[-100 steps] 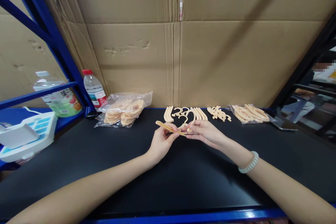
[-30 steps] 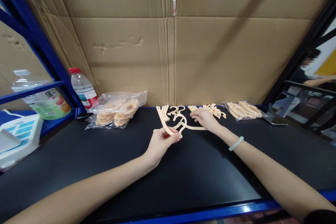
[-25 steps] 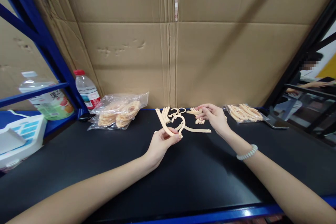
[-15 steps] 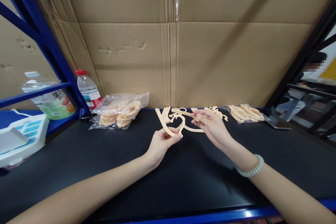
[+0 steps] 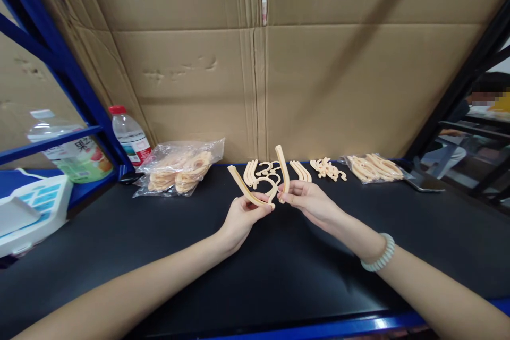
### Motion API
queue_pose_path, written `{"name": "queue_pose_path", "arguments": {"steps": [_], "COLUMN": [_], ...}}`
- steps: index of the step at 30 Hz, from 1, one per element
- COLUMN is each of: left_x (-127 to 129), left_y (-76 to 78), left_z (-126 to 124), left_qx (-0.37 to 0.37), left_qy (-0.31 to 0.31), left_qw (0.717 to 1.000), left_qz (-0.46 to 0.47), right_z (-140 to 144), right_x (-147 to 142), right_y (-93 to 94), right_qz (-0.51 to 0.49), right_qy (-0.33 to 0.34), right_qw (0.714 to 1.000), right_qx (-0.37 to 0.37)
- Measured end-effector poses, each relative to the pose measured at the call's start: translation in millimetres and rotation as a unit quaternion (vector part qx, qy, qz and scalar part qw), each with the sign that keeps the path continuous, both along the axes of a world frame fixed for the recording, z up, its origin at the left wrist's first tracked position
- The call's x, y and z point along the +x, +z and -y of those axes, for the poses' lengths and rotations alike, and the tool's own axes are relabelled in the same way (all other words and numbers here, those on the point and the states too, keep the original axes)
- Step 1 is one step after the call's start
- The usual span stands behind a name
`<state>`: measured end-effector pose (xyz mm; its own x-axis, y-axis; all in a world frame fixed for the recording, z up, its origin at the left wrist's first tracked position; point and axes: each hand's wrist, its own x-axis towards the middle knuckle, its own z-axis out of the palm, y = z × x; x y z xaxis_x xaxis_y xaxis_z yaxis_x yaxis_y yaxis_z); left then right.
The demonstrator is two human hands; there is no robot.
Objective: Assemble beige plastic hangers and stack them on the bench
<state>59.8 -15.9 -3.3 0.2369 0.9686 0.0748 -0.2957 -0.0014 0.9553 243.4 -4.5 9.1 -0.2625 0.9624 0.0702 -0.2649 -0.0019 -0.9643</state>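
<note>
A black tabletop [image 5: 279, 276] is taken as the landmark, and everything is placed against it. Nearest along its front edge, two bare forearms are seen reaching in, the right one ringed by a pale bead bracelet [image 5: 378, 259].

Above the middle of the tabletop, the left hand [image 5: 241, 218] is closed in a pinch on a cream curved hanger arm [image 5: 245, 190], which is raised off the surface and slants up and away to the left. Just beside it, the right hand [image 5: 308, 203] is closed by thumb and fingertips on the lower end of a second cream hanger arm [image 5: 282, 170], held nearly upright. The lower ends of the two pieces are brought close together between the hands; whether they touch cannot be told. A small hook piece [image 5: 272, 189] is seen between them, seemingly joined to the left piece.

Farther back on the tabletop, just behind the hands, a row of loose hanger parts [image 5: 258, 169] is laid out, with more curved arms [image 5: 302, 170] beside it and a small heap of hooks [image 5: 329, 169] further right. At the back right a clear bag of parts [image 5: 376, 168] is lying; at the back left a larger plastic bag of parts [image 5: 181, 164] is resting. Beyond the tabletop's left rear corner a water bottle [image 5: 129, 135] is standing upright. Behind the tabletop a cardboard wall [image 5: 319, 74] is standing.
</note>
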Motion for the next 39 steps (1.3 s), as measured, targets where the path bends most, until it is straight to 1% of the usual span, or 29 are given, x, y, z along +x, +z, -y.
{"name": "queue_pose_path", "arguments": {"steps": [2, 5, 9, 13, 16, 20, 24, 29, 31, 36, 39], "left_x": [0, 0, -1, -2, -1, -1, -1, -1, -1, 0, 0], "left_y": [1.4, 3.9, 6.6, 8.1, 7.6, 2.2, -4.4, -6.7, -6.1, -3.1, -1.5], "left_z": [0, -1, -1, -1, -1, -3, -4, -2, -1, -1, 0], "left_qx": [-0.003, 0.001, 0.003, -0.01, -0.012, 0.004, 0.037, 0.047, 0.042, 0.021, 0.008], "left_qy": [-0.016, -0.062, -0.124, -0.133, -0.138, -0.117, -0.063, -0.009, -0.005, -0.016, -0.01], "left_qw": [1.0, 0.998, 0.992, 0.991, 0.99, 0.993, 0.997, 0.998, 0.999, 1.0, 1.0], "left_qz": [0.006, 0.006, 0.014, 0.025, 0.03, 0.024, -0.007, -0.029, -0.023, -0.003, 0.007], "right_z": [0, -1, 0, 2, 3, 3, 3, 4, 5, 6, 6], "right_x": [0, 0, 1, 2, 2, 1, -2, -7, -9, -11, -13], "right_y": [-1.4, -2.4, 0.4, 6.4, 9.5, 9.0, 5.3, -0.2, -2.1, -4.7, -6.3], "right_qz": [0.024, 0.043, 0.075, 0.097, 0.11, 0.114, 0.116, 0.107, 0.097, 0.085, 0.084], "right_qy": [0.028, 0.074, 0.1, 0.114, 0.11, 0.093, 0.051, 0.022, 0.008, -0.035, -0.047], "right_qw": [0.999, 0.995, 0.989, 0.985, 0.983, 0.981, 0.983, 0.985, 0.986, 0.988, 0.988], "right_qx": [0.029, 0.059, 0.077, 0.087, 0.099, 0.124, 0.131, 0.134, 0.135, 0.121, 0.121]}}
